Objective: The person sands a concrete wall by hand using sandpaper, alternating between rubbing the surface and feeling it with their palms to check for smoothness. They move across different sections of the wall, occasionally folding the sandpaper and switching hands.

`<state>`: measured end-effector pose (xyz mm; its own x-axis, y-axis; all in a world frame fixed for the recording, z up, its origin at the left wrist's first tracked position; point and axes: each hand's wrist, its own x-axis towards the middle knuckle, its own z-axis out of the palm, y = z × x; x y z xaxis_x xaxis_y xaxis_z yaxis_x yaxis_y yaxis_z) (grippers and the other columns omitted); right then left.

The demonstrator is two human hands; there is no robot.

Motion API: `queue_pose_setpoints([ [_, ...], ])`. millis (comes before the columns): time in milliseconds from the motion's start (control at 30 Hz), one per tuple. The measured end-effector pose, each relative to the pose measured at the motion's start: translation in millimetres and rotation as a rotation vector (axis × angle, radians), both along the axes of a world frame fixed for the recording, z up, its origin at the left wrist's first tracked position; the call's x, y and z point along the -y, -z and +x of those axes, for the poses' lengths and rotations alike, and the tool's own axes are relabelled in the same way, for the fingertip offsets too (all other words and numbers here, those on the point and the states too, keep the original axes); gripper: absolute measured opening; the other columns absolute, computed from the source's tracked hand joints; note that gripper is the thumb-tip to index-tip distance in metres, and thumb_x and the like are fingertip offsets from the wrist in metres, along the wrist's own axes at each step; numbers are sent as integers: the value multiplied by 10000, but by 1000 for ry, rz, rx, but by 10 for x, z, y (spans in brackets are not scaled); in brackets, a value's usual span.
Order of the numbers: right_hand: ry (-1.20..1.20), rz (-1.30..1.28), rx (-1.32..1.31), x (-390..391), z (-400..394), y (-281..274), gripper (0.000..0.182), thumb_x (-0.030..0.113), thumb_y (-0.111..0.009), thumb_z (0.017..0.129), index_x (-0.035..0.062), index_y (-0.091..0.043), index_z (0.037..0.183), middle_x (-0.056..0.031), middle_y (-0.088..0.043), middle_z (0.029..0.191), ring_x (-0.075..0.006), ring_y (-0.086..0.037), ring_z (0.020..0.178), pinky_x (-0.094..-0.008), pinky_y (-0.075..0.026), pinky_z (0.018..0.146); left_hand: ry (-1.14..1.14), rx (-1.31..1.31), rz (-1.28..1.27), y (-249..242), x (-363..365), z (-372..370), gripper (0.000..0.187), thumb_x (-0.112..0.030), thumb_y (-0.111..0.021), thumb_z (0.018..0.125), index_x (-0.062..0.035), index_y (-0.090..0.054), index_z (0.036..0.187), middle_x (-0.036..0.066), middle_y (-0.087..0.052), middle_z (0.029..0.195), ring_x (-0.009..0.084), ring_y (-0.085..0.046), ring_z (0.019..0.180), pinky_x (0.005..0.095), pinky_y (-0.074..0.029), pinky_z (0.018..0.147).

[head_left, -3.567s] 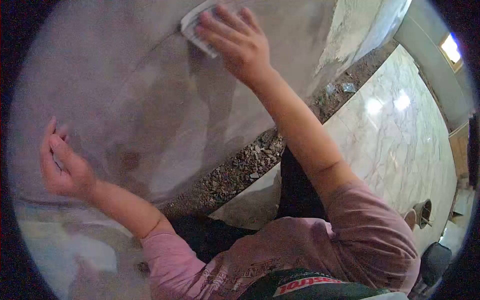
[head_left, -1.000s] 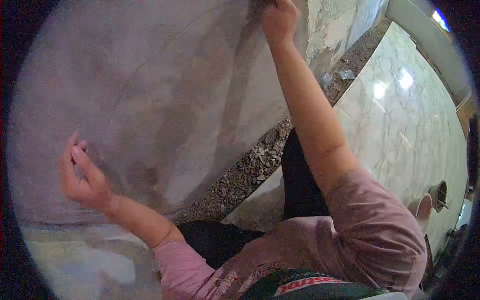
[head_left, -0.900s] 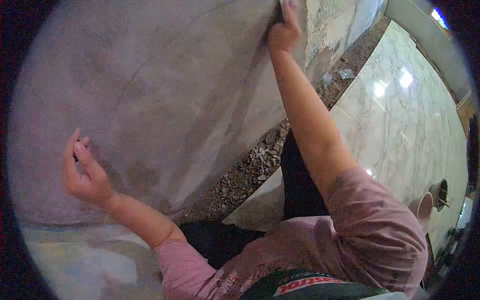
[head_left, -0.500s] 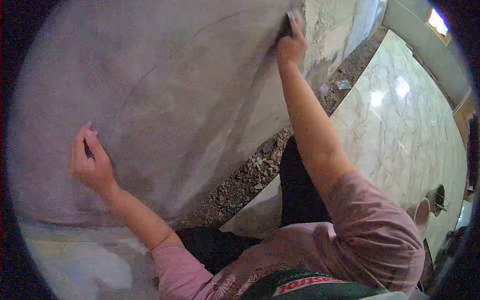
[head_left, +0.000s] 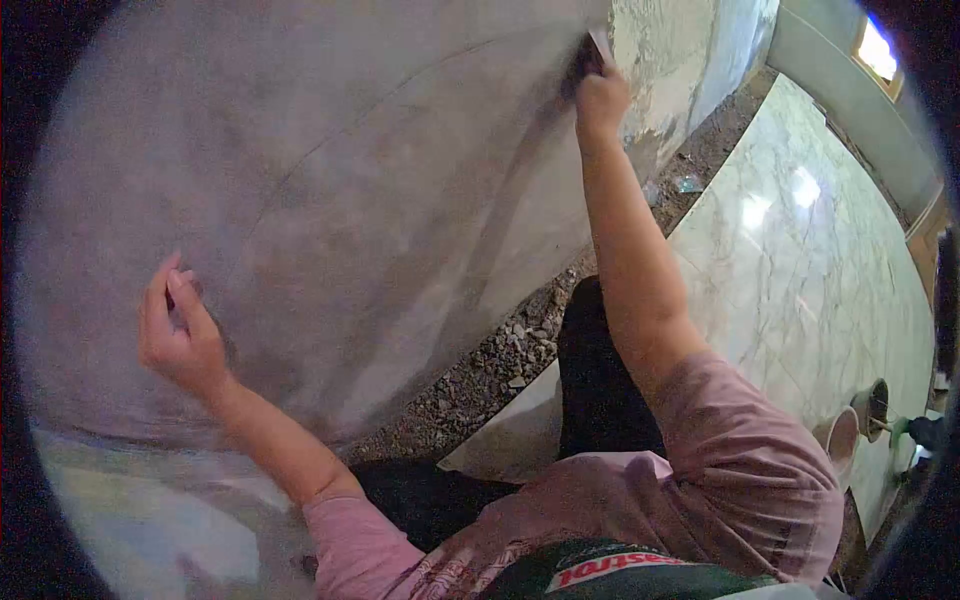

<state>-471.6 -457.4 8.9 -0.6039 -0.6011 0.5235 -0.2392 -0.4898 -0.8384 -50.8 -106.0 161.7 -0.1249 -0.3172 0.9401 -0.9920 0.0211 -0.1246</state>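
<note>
At the upper right of the grey plastered wall (head_left: pixel 400 220), my right hand (head_left: pixel 603 100) is closed around a thin, flat piece with a pale edge (head_left: pixel 599 45), held close to the wall's corner. My left hand (head_left: pixel 185 330) is lower on the left, close over the same wall. Its fingers are curled and the thumb meets them in a pinch; I cannot tell what, if anything, is between them. A thin dark curved line (head_left: pixel 400 86) crosses the wall surface between the two hands.
Loose gravel (head_left: pixel 500 365) fills a strip along the wall's foot. Marble-patterned tiles (head_left: pixel 780 270) cover the floor at right, where a pinkish bucket (head_left: pixel 842 440) and a grey bucket (head_left: pixel 876 405) stand. A dark shape (head_left: pixel 928 432) appears beside them. My bent leg (head_left: pixel 600 380) is near the gravel.
My right hand has come slightly down and right along the wall, and the pale-edged piece shows more plainly. The left hand hardly differs. A dark shape has appeared by the buckets.
</note>
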Motion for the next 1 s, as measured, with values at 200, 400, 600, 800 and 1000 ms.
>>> queue_pose_setpoints([
  [200,103,-456,-123,67,307,-75,475,29,-536,861,94,-749,1281,-183,-731,1278,-315,-698,1194,-361,-516,1026,0,-82,-5,3,-18,-59,218,-162,-619,1039,-34,-792,1076,105,-789,920,221,-765,803,331,-558,670],
  [400,49,-28,27,-129,114,-55,624,-103,-463,792,62,-713,1340,-211,-676,1386,-301,-643,1316,-328,-462,1114,8,-12,-10,-44,-77,-154,209,-137,-621,1028,-23,-792,1062,107,-785,913,220,-766,803,329,-563,679],
  [600,71,-369,-1,-20,326,108,651,-92,-455,783,118,-729,1336,-188,-669,1411,-236,-605,1376,-302,-432,1141,-62,-68,46,-33,-63,-154,257,-156,-577,1064,-37,-777,1172,122,-800,996,216,-768,885,342,-595,779],
  [800,-36,-60,-53,-313,272,-239,577,-47,-472,829,118,-738,1313,-191,-713,1312,-340,-655,1288,-379,-475,1130,31,-50,-29,-37,-64,-231,214,-126,-610,1032,-26,-794,1073,116,-785,908,217,-760,797,328,-565,686],
  [1000,250,-364,-240,-64,512,311,580,-33,-464,838,144,-741,1315,-155,-673,1404,-325,-638,1311,-395,-449,1144,-14,-61,-12,-49,-38,-213,219,-141,-613,1035,-30,-796,1079,109,-786,906,217,-759,805,333,-559,677],
])
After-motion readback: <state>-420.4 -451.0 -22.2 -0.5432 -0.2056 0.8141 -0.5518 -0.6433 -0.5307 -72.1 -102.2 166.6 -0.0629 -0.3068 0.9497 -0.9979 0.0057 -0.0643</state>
